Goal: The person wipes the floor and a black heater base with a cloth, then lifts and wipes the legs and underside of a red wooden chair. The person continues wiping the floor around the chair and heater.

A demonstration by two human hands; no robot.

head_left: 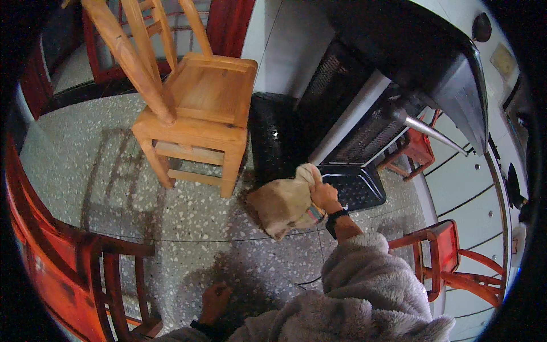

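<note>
My right hand (pixel 325 196), in a fluffy grey sleeve with a black band at the wrist, grips the bunched end of a beige and brown cloth (pixel 284 203). The cloth hangs over the speckled floor, with a small multicoloured patch on its side near my wrist. Just behind my fingers is a black ridged tray (pixel 357 186) at the foot of a black appliance (pixel 354 89). Low in the view, my left hand (pixel 216 299) is apart from the cloth, its fingers curled and dim; whether it holds anything cannot be told.
A light wooden chair (pixel 209 94) stands ahead to the left. Red wooden furniture (pixel 64 282) fills the lower left. At right are a red stool (pixel 444 256), another red stool (pixel 419 147) and pale cabinets (pixel 466 188). A thin dark cord (pixel 310 282) lies on the floor.
</note>
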